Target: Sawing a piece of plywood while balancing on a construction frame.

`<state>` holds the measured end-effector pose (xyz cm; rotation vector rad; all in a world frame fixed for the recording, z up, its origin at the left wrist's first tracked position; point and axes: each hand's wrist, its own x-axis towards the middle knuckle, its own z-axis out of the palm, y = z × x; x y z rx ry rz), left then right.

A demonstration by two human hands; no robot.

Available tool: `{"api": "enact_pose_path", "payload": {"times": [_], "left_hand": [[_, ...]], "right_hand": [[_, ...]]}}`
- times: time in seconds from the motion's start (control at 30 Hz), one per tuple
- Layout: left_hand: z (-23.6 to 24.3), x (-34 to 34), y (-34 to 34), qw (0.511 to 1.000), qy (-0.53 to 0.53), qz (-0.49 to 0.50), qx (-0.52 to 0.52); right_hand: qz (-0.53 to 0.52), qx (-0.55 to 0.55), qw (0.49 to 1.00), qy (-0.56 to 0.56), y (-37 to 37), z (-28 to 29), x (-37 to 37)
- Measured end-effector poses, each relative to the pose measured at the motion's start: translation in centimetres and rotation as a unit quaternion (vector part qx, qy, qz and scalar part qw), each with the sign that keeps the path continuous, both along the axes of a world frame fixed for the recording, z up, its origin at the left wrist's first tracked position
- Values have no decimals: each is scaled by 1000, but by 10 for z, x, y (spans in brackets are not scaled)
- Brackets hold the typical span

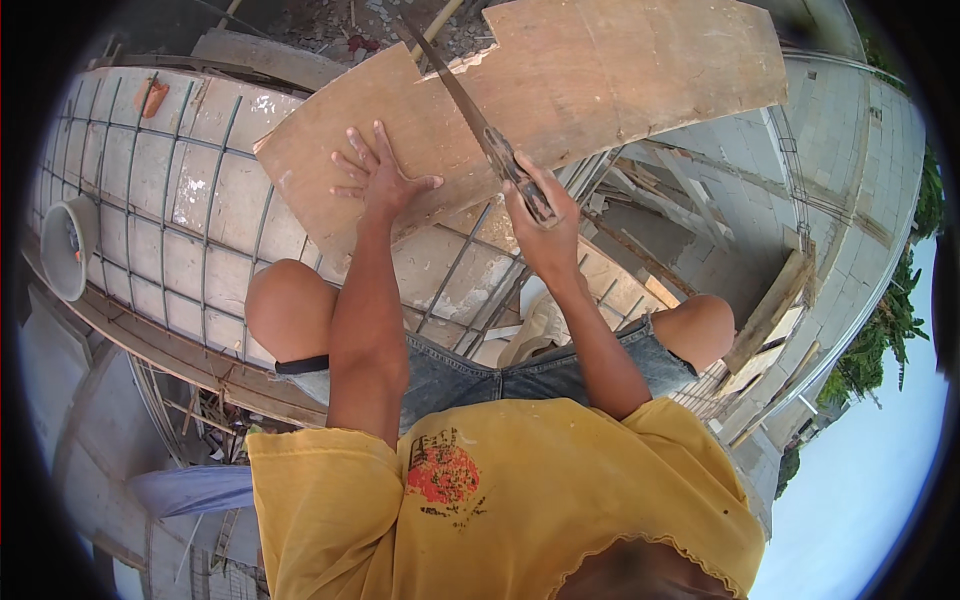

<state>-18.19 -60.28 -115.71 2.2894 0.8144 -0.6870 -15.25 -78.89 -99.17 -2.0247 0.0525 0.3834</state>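
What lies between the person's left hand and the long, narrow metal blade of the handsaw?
In the head view, only a bare stretch of the flat brown wooden sheet lies between the left hand and the metal blade.

Our deck (182, 280) carries rebar (226, 148) and plywood (640, 80). A brick (152, 98) lies near the far edge, a bucket (66, 262) by the left.

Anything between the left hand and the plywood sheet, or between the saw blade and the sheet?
Nothing visible. The left hand lies directly on the plywood sheet, fingers spread. The right hand grips the saw, whose blade crosses over the sheet with no visible obstruction.
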Motion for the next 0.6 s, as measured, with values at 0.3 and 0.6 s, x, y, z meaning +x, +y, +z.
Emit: {"api": "enact_pose_path", "payload": {"times": [0.3, 0.6], "left_hand": [[-10, 32, 6, 999, -27, 21, 5], [-8, 26, 3, 999, -40, 23, 19]], "right_hand": [[70, -98, 990, -67, -67, 44, -87], [69, -16, 995, -65, 5, -6, 20]]}}
